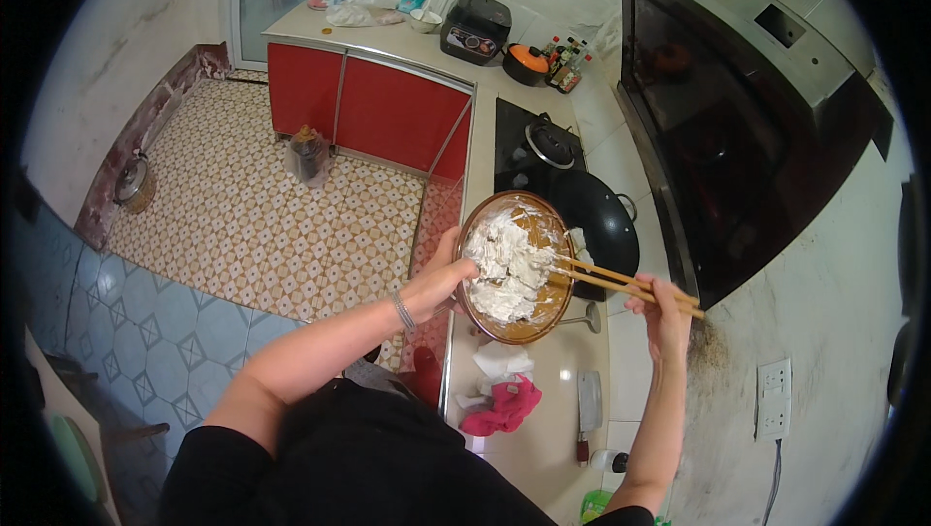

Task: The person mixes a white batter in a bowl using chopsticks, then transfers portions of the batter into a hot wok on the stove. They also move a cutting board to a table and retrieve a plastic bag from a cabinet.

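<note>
My left hand (441, 279) grips the left rim of a brown bowl (556, 308), its thumb over the edge, and the bowl is tilted above the counter. Inside, a sticky white dough-like mixture (505, 264) clings to the bottom and wall. A pair of wooden chopsticks (611, 282) is held in my right hand (662, 304), right of the bowl, with the tips in the mixture. Behind the bowl, a black wok (600, 213) is partly hidden, with something pale near its edge.
On the counter (538, 446) lie a cleaver (589, 402), a pink cloth (509, 406), white paper (502, 359) and a metal ladle (590, 319). Farther off are a lidded pan (550, 142), an orange-lidded pot (527, 63), bottles (569, 75) and a black appliance (476, 28). The range hood (727, 119) rises at right.
</note>
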Tool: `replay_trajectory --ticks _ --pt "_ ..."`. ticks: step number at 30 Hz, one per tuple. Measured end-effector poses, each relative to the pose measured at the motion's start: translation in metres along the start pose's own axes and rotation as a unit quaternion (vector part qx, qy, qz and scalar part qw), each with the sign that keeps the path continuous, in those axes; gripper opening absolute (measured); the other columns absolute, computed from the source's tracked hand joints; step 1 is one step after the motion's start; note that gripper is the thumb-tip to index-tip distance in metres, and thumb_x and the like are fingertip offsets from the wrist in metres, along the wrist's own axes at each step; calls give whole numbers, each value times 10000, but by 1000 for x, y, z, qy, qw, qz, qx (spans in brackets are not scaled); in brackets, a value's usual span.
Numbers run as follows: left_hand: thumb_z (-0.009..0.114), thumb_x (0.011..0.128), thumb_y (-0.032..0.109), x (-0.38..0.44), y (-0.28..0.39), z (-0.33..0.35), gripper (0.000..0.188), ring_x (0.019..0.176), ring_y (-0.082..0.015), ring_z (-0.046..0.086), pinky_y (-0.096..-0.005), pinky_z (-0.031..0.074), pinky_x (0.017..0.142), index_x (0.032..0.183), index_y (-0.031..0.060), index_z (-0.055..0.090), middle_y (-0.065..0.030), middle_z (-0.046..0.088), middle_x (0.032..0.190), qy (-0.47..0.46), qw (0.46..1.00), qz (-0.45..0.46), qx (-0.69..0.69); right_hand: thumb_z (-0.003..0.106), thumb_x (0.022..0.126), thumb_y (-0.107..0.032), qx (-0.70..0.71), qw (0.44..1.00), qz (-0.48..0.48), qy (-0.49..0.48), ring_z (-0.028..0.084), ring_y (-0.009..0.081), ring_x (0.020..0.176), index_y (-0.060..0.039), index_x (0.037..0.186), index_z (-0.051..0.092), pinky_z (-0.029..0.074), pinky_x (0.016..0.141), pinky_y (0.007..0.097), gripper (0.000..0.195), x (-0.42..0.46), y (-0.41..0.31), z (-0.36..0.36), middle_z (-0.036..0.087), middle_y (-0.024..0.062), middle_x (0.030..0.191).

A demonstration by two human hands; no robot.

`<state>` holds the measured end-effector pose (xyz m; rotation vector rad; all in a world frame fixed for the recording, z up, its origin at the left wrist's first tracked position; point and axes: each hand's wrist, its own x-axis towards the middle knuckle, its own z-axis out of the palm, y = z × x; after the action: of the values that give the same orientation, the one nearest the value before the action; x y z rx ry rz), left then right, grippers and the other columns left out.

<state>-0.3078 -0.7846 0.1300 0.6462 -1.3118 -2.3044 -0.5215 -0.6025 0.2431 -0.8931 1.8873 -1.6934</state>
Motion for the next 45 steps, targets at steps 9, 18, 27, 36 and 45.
replay_trajectory --ticks 9,18,27,36,45 --pt "481 705 204 78 30 2 682 814 -185 540 -289 469 483 1281 161 118 -127 453 1074 -1 998 -48 34 477 856 -223 97 992 29 81 589 209 553 63 838 546 454 511 256 295 89 3 -41 583 139 698" --pt "471 701 191 148 12 0 680 923 -221 496 -333 500 583 1279 181 112 -139 366 1179 49 992 -110 -30 428 876 -198 319 906 42 275 597 207 626 56 902 517 468 491 236 270 158 112 -151 582 146 751" --pt "472 729 220 137 -6 -50 510 874 -213 518 -360 494 620 1191 106 291 -96 480 1030 113 985 -117 -58 388 890 -194 74 893 117 429 588 177 500 32 849 497 412 380 178 254 230 215 -180 586 132 684" --pt "454 707 178 128 -19 -83 640 829 -178 493 -322 477 557 1280 211 171 -74 429 1058 148 978 -119 -80 388 885 -206 59 883 158 438 580 163 477 15 832 503 410 388 179 254 262 253 -193 590 129 657" --pt "445 717 164 127 -17 -86 655 863 -184 511 -335 501 591 1298 176 142 -90 442 1068 130 979 -121 -104 433 859 -146 -4 925 154 347 583 152 485 23 833 546 411 388 184 206 266 251 -184 595 106 665"
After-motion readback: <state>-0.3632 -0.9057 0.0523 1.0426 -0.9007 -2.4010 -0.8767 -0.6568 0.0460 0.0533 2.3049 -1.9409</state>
